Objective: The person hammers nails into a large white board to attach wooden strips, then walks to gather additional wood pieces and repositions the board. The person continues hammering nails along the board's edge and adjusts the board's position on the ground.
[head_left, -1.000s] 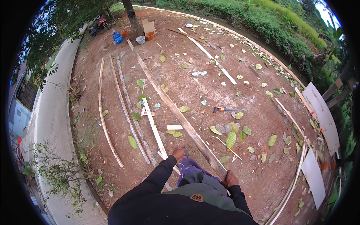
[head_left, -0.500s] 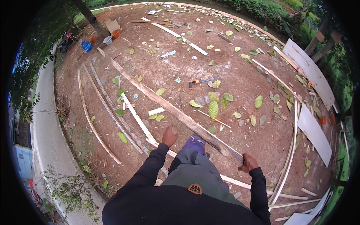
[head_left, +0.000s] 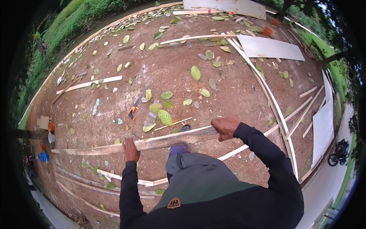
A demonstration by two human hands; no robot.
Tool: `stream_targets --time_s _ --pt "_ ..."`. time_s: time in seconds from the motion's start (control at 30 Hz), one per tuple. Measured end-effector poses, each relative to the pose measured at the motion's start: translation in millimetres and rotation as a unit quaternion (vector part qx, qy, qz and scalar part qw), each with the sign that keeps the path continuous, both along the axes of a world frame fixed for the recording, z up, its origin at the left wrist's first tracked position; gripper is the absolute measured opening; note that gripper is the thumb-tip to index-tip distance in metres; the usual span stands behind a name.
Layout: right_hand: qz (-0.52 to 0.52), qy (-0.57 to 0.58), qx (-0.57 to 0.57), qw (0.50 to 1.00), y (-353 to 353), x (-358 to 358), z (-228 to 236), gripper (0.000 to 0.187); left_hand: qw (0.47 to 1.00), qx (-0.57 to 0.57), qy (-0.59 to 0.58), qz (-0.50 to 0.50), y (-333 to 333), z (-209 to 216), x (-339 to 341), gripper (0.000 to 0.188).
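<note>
A long, rough wooden plank (head_left: 171,142) with a bark-edged side lies crosswise in front of me, running from my right hand far to the left. My right hand (head_left: 225,128) grips its near right end, thumb and fingers wrapped round it. Further along, my left hand (head_left: 130,150) is closed over the plank, fingers across its upper edge. Beneath the plank show my purple shoe or sock and a dark sandal. A handsaw (head_left: 132,110) with an orange and black handle lies on the soil beyond it, next to several large green leaves (head_left: 164,117).
Thin wood strips (head_left: 274,103) cross the ground at right, with pale plywood sheets (head_left: 270,48) behind and at far right. More strips (head_left: 95,185) lie at lower left. Buckets (head_left: 51,131) stand at far left; a motorcycle (head_left: 338,153) is at the right.
My view has turned to the right, and the plank has swung from slanting to nearly crosswise. My left hand, before just short of the plank, is now on it; the right still grips its end.
</note>
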State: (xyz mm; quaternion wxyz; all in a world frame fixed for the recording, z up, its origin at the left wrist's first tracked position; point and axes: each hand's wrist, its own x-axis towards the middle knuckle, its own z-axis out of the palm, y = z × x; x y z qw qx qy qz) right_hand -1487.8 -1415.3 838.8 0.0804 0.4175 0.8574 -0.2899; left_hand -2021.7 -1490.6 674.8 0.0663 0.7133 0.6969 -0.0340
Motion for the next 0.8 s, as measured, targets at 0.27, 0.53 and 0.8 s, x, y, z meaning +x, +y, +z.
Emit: stream_targets --time_s 0.27,0.53,0.8 --pt "-0.051 0.086 0.034 0.994 70.6 17.3 -20.1 0.085 0.995 -0.032 -0.013 -0.092 90.7 7.8 7.7 0.042" --pt "-0.612 0.322 -0.015 0.722 -2.1 125.5 -110.4 0.095 0.985 -0.13 0.0 -0.113 171.9 -5.2 123.2 0.05" --pt "-0.668 -0.011 -0.426 0.611 -215.7 169.9 -325.8 0.081 0.98 -0.133 -0.005 -0.146 230.2 -20.6 333.4 0.051"
